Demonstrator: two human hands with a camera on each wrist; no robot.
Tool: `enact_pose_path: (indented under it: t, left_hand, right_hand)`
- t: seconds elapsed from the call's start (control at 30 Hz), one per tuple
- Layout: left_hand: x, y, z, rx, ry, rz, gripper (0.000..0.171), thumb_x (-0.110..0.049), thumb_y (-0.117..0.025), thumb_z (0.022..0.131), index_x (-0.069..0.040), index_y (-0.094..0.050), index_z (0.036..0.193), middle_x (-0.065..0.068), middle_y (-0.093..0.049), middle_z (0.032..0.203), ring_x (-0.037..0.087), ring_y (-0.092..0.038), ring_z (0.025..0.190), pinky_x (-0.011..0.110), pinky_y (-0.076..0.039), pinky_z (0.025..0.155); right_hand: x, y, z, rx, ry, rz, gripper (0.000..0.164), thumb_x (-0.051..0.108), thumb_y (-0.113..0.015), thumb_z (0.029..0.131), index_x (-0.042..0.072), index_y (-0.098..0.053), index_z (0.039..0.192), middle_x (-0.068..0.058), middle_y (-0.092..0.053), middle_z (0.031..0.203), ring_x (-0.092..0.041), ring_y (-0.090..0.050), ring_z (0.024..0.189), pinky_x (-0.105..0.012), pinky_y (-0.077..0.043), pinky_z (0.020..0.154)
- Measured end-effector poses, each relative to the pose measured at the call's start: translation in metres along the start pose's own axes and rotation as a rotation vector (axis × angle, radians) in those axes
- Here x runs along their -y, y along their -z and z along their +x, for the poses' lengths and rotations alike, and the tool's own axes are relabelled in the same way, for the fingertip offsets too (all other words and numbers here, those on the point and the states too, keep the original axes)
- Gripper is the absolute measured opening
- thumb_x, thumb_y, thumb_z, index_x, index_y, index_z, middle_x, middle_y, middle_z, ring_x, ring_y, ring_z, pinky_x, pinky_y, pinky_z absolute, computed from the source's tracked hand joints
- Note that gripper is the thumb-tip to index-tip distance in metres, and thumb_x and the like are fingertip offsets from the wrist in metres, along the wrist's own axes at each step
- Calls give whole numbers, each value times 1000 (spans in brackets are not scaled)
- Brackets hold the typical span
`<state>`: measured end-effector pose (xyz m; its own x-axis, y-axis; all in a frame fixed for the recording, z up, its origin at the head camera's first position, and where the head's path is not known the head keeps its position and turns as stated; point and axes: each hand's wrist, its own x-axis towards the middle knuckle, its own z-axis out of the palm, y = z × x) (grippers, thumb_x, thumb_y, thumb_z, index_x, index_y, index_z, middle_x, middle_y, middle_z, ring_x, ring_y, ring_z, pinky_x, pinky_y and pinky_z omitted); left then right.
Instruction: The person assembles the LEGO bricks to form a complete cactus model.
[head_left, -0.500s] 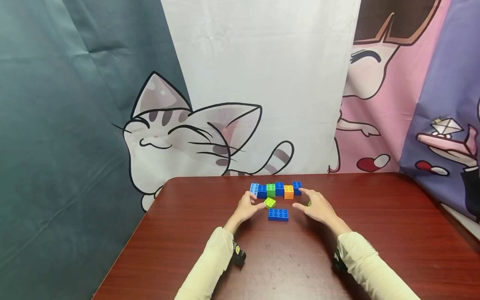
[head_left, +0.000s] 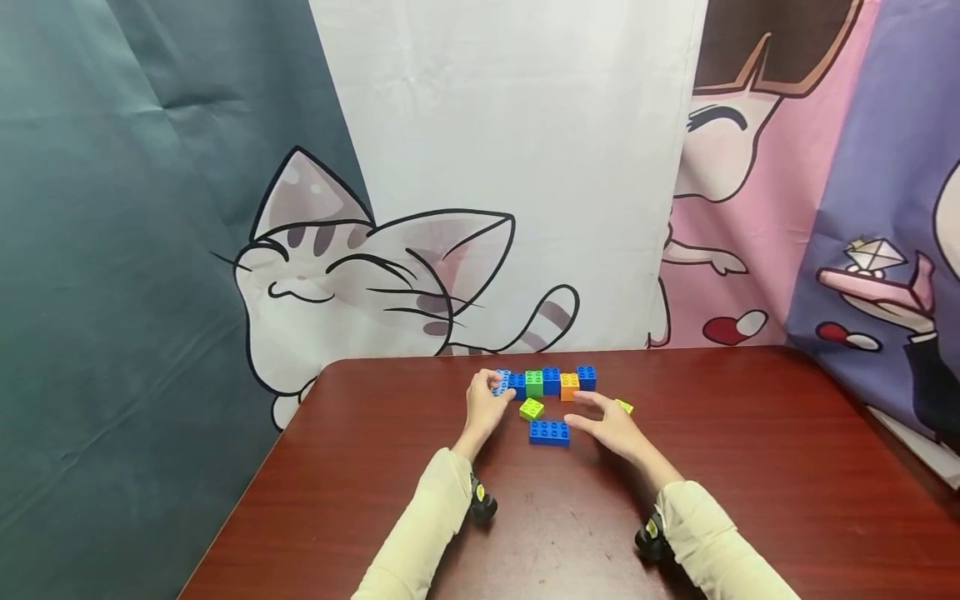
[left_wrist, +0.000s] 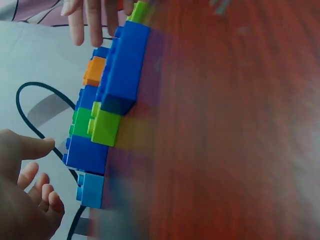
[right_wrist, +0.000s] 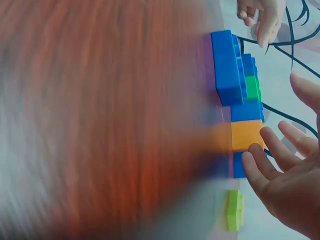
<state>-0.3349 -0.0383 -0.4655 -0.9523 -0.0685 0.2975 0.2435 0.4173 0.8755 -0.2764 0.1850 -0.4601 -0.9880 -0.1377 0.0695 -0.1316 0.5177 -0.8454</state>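
My left hand [head_left: 483,410] is at the left end of a row of toy building bricks, its thumb and fingers spread about the light blue brick [left_wrist: 91,190]. Nothing is pinched between them in the left wrist view. My right hand [head_left: 615,428] hovers with parted fingers near the orange brick [right_wrist: 247,135] and the right end of a long blue brick [head_left: 550,434]. That long brick lies in front of the row. Between it and the row sits a lime brick [head_left: 532,409], turned at an angle. A second lime brick [head_left: 624,406] shows partly behind the right hand.
The row also has a green brick [head_left: 534,383] and several dark blue ones, standing side by side toward the back of the brown table [head_left: 360,467]. A printed cloth [head_left: 525,167] with a cartoon cat hangs behind the table's far edge.
My left hand has moved away from the angled lime brick to the light blue brick. My right hand has come slightly nearer and left, uncovering more of the right lime brick. The head view has shifted slightly.
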Motion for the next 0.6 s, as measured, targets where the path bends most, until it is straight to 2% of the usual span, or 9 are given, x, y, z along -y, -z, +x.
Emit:
enact_pose_path:
  t: [0.07,0.17,0.33,0.4,0.5,0.6]
  left_hand:
    - [0,1,2,15,-19,7,32,-6,-76,80,3,-61,106,20,-62,104,34,-57,101,46,-49,92]
    - [1,0,5,65,-7,2,38,-6,-76,81,4,-61,115,21,-62,114,36,-56,106,49,-48,96]
    - [3,1,10,127,103,-43,46,-6,-75,82,2,-60,124,20,-63,125,35,-59,96,46,-53,89]
    - [3,1,12,150,136,-40,49,-8,-75,82,1,-59,128,19,-62,129,35,-60,100,45,-53,91]
    - [2,1,16,199,175,-35,55,-10,-75,83,-3,-56,134,18,-59,134,33,-60,102,45,-54,90]
    - [0,2,21,261,210,-38,60,-10,-75,83,-8,-52,139,17,-57,135,27,-62,88,40,-57,79]
  right_hand:
    - [0,-5,-1,5,-4,25,61,31,-66,93,-2,-47,140,-23,-53,141,-40,-51,130,-54,-41,108]
    - [-2,-11,-2,12,-10,55,60,31,-67,92,-2,-48,139,-23,-54,140,-39,-51,129,-53,-41,108]
    - [-6,-19,-5,35,-72,89,63,35,-67,91,1,-48,140,-21,-52,142,-39,-47,132,-55,-39,110]
    - [-7,-20,-4,45,-92,98,63,37,-67,91,3,-48,141,-21,-50,144,-39,-45,134,-56,-37,111]
    - [-7,-19,-2,76,-89,114,63,37,-67,91,5,-48,142,-20,-48,146,-39,-41,135,-58,-34,111]
    - [-7,-19,0,119,-68,122,61,35,-66,92,6,-47,142,-20,-46,148,-39,-39,137,-60,-32,112]
